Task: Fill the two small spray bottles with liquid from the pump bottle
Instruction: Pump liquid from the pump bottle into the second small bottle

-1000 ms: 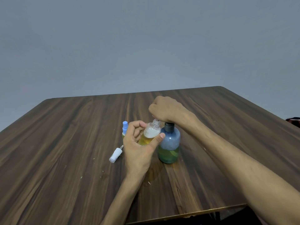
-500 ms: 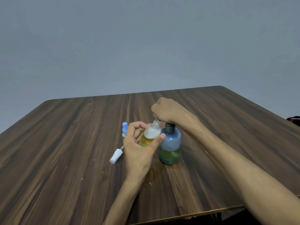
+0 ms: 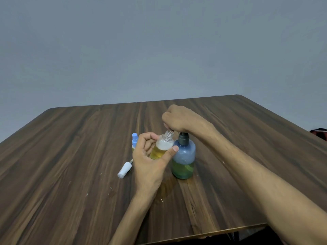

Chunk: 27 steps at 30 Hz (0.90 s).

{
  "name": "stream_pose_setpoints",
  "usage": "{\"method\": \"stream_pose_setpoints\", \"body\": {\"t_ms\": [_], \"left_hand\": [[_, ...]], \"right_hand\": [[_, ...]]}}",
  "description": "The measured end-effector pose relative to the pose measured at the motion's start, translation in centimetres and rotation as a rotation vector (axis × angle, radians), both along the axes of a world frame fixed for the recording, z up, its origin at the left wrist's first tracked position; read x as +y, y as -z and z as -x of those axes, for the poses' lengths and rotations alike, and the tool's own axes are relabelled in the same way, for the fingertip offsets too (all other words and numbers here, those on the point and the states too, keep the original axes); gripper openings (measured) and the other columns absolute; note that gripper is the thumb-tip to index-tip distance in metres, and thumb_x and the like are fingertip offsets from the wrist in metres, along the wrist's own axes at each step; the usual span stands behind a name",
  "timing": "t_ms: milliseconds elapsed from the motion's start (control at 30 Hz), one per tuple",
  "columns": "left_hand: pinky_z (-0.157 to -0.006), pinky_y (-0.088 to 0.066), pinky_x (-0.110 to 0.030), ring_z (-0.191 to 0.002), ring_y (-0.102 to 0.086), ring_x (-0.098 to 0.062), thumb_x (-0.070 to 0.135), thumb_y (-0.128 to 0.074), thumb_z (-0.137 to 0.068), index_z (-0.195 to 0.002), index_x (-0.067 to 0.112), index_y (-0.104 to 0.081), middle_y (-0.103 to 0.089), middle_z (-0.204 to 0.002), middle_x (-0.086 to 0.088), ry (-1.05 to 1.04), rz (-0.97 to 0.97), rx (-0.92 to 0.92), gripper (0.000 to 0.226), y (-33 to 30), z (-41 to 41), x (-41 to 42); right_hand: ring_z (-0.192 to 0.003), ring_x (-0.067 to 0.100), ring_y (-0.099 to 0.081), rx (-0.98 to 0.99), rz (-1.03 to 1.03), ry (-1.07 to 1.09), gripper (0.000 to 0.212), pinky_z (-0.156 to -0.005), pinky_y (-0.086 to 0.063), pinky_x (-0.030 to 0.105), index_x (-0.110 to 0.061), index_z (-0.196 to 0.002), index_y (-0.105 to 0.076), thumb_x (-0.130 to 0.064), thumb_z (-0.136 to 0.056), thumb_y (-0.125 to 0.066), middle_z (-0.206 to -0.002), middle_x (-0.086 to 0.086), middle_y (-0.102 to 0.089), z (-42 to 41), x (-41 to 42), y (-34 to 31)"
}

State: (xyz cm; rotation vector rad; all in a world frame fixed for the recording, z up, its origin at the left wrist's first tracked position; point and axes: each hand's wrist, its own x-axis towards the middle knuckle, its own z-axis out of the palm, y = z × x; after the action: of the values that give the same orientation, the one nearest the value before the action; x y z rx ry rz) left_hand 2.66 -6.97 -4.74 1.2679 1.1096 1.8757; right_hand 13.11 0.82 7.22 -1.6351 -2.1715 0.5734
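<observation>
Nearest, the dark wood-grain surface [image 3: 70, 174] ends in a pale front edge, and both forearms are cut off by the bottom of the view. A faint wet patch shows on the wood just in front of the bottles.

The left hand [image 3: 150, 161] holds the open spray bottle [image 3: 161, 147], thumb on the near side and fingers [image 3: 146, 138] curled round the far side, so its lower part is hidden. The bottle tilts toward the pump bottle, threaded neck bare, yellow liquid filling roughly its lower half.

A white spray cap [image 3: 124, 170] lies on its side left of that hand, its thin tube barely visible.

Just right, touching or nearly touching the held bottle, stands the blue pump bottle [image 3: 184, 156] with greenish liquid in its bottom part. The right hand [image 3: 178, 119] is curled over its dark pump head; whether those fingers grip or merely press the head I cannot tell, since the knuckles hide it.

Behind the left hand, only the blue top of the second spray bottle [image 3: 134, 139] shows.

Beyond the surface is a plain grey wall [image 3: 159, 50]. A dark red object [image 3: 319, 133] is cut off at the right edge.
</observation>
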Motion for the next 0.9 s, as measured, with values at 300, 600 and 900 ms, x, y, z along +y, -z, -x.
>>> {"method": "stream_pose_setpoints", "body": {"t_ms": [300,600,900], "left_hand": [[-0.089,-0.061,-0.032,-0.099,-0.076,-0.018,-0.001,-0.094,-0.071,-0.107,0.009,-0.062,-0.078,-0.101,-0.003,-0.027,0.012,0.029,0.049,-0.5,-0.1,-0.4],[-0.086,-0.057,-0.030,-0.098,-0.072,-0.011,0.007,-0.071,-0.083,-0.112,0.028,-0.068,-0.075,-0.100,0.010,-0.032,-0.018,0.186,0.036,-2.4,-2.2,-0.7],[-0.069,-0.053,-0.021,-0.076,-0.067,-0.008,0.011,-0.070,-0.079,-0.097,0.021,-0.067,-0.070,-0.081,0.008,-0.136,-0.050,0.288,0.021,-2.0,-2.7,-0.1]], "right_hand": [[-0.070,0.024,-0.058,0.015,-0.009,0.020,0.025,-0.066,-0.042,0.035,-0.012,-0.074,-0.066,-0.021,-0.084,-0.045,-0.073,0.003,-0.066,0.0,-0.5,-0.4],[-0.064,0.019,-0.052,0.005,-0.032,0.024,0.026,-0.058,-0.036,0.033,-0.014,-0.077,-0.058,-0.026,-0.096,-0.044,-0.072,0.001,-0.060,-0.2,-1.1,-0.6],[-0.065,0.019,-0.047,0.007,0.057,-0.002,0.031,-0.063,-0.037,0.035,-0.014,-0.073,-0.053,-0.027,-0.098,-0.040,-0.072,0.002,-0.055,-0.3,-0.8,-0.1]]}}
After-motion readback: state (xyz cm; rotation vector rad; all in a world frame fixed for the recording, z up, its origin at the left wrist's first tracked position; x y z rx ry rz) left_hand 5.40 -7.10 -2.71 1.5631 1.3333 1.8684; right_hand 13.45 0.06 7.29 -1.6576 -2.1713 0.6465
